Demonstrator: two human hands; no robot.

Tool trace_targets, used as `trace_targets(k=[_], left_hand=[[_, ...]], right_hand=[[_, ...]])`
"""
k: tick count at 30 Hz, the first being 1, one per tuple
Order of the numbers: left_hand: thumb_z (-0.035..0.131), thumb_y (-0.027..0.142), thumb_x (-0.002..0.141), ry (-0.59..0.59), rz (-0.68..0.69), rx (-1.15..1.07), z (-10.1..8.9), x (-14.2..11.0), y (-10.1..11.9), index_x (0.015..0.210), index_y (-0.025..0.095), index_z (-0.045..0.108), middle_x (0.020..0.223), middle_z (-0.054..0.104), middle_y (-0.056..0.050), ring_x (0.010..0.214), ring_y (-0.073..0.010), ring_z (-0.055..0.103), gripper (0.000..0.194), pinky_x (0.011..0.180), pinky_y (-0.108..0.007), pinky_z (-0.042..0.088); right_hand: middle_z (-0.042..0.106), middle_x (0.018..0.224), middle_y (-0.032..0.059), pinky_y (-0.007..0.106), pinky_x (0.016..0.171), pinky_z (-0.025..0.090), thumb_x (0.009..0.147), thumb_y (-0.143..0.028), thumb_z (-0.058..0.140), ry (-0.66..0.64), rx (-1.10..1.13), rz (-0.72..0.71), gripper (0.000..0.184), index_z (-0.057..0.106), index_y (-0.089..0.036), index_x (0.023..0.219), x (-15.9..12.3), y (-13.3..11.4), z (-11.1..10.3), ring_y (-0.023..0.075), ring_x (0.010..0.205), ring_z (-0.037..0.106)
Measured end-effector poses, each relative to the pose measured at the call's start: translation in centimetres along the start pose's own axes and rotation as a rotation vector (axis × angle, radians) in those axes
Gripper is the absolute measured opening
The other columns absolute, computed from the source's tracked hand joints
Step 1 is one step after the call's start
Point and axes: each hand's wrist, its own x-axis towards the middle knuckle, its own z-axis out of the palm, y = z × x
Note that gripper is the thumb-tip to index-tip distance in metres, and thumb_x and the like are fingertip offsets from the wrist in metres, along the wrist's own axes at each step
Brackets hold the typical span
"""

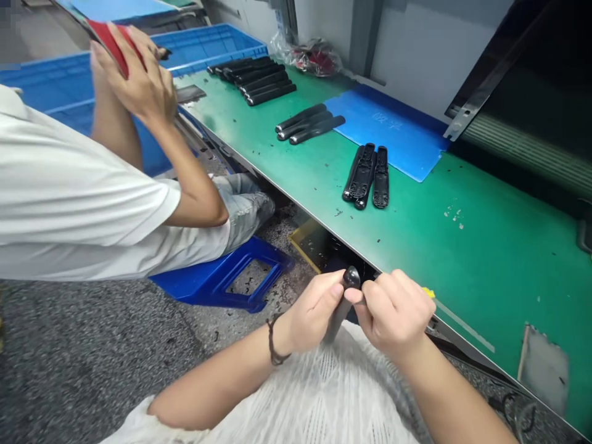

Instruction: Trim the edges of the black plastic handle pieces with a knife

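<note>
My left hand (317, 308) is closed around a long black plastic part (340, 317) in front of my body, its glossy rounded end up. My right hand (396, 311) is curled into a fist beside that end, its thumb tip against the part. A small yellow end (428, 292) shows past the far side of my right fist; the rest of what the fingers may hold is hidden. On the green table ahead lie several black plastic shells (381, 179), some with their ribbed insides up.
More black parts (309, 123) lie farther left, with a larger row (259, 80) behind. A blue sheet (393, 129) lies on the green table (425, 228). At left a co-worker (83, 197) holds a red piece (111, 46) near blue crates (208, 46). A blue stool (222, 283) stands below.
</note>
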Motion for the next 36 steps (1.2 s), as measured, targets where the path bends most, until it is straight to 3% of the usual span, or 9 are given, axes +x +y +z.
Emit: trace_targets(k=[2, 4, 7, 12, 17, 25, 30, 36], left_hand=[[0.033, 0.059, 0.107, -0.025, -0.016, -0.066, 0.0, -0.2, -0.3, 0.084, 0.017, 0.053, 0.070, 0.051, -0.001, 0.063, -0.0129, 0.044, 0.052, 0.062, -0.029, 0.038], [0.034, 0.059, 0.107, 0.032, -0.074, -0.156, 0.0, -0.3, -0.6, 0.088, 0.017, 0.055, 0.064, 0.050, 0.001, 0.056, -0.0115, 0.043, 0.051, 0.055, -0.027, 0.035], [0.032, 0.058, 0.108, 0.107, -0.156, -0.241, 0.0, -0.4, -0.6, 0.088, 0.016, 0.058, 0.059, 0.048, 0.003, 0.049, -0.0097, 0.039, 0.053, 0.049, -0.025, 0.029], [0.036, 0.059, 0.107, 0.095, -0.106, -0.101, -0.1, -0.4, 0.2, 0.073, 0.016, 0.054, 0.062, 0.047, 0.000, 0.055, -0.0109, 0.039, 0.058, 0.054, -0.028, 0.030], [0.036, 0.058, 0.107, 0.097, -0.008, 0.049, -0.3, -0.5, 0.4, 0.068, 0.016, 0.052, 0.063, 0.044, 0.000, 0.058, -0.0120, 0.037, 0.059, 0.056, -0.031, 0.027], [0.038, 0.057, 0.107, 0.161, -0.053, -0.011, 0.0, -0.4, 0.0, 0.073, 0.016, 0.054, 0.071, 0.051, -0.002, 0.064, -0.0136, 0.041, 0.055, 0.059, -0.030, 0.031], [0.039, 0.058, 0.106, 0.188, -0.099, -0.065, 0.2, -0.1, 0.3, 0.073, 0.016, 0.052, 0.073, 0.050, -0.002, 0.066, -0.0133, 0.041, 0.055, 0.062, -0.029, 0.033], [0.038, 0.057, 0.106, 0.168, -0.139, -0.151, 0.6, -0.1, 0.0, 0.077, 0.016, 0.053, 0.073, 0.048, -0.002, 0.069, -0.0141, 0.040, 0.053, 0.063, -0.030, 0.034]], right_hand=[[0.042, 0.061, -0.0027, 0.031, 0.058, 0.023, 0.104, -0.027, 0.056, -0.029, 0.153, 0.071, 0.026, 0.053, -0.021, 0.079, 0.1, 0.3, -0.1, 0.0136, 0.061, 0.031], [0.049, 0.068, -0.0012, 0.029, 0.060, 0.029, 0.103, -0.017, 0.052, -0.081, 0.293, 0.109, 0.014, 0.057, -0.019, 0.090, 0.2, 0.8, -0.5, 0.0131, 0.063, 0.038], [0.053, 0.075, 0.0006, 0.029, 0.063, 0.034, 0.102, -0.021, 0.055, -0.175, 0.340, 0.146, 0.006, 0.059, -0.017, 0.102, 0.5, 1.6, -1.3, 0.0131, 0.066, 0.043], [0.056, 0.072, -0.0002, 0.029, 0.062, 0.034, 0.099, -0.057, 0.059, -0.315, 0.249, 0.141, 0.041, 0.060, -0.018, 0.087, 1.7, 2.5, -2.1, 0.0135, 0.065, 0.047], [0.050, 0.066, -0.0023, 0.029, 0.059, 0.028, 0.100, -0.065, 0.052, -0.380, 0.199, 0.117, 0.052, 0.053, -0.020, 0.073, 2.9, 2.3, -1.9, 0.0120, 0.062, 0.040], [0.038, 0.059, -0.0020, 0.032, 0.056, 0.014, 0.101, -0.065, 0.050, -0.203, -0.104, -0.033, 0.059, 0.045, -0.020, 0.062, 2.9, 2.2, -1.2, 0.0140, 0.061, 0.026], [0.039, 0.060, -0.0009, 0.032, 0.057, 0.015, 0.105, -0.058, 0.046, -0.163, -0.163, -0.032, 0.056, 0.047, -0.020, 0.063, 2.1, 1.8, -0.6, 0.0152, 0.062, 0.026], [0.040, 0.060, -0.0006, 0.033, 0.057, 0.014, 0.106, -0.064, 0.038, -0.167, -0.125, 0.006, 0.061, 0.047, -0.020, 0.063, 1.6, 1.5, -0.2, 0.0148, 0.061, 0.027]])
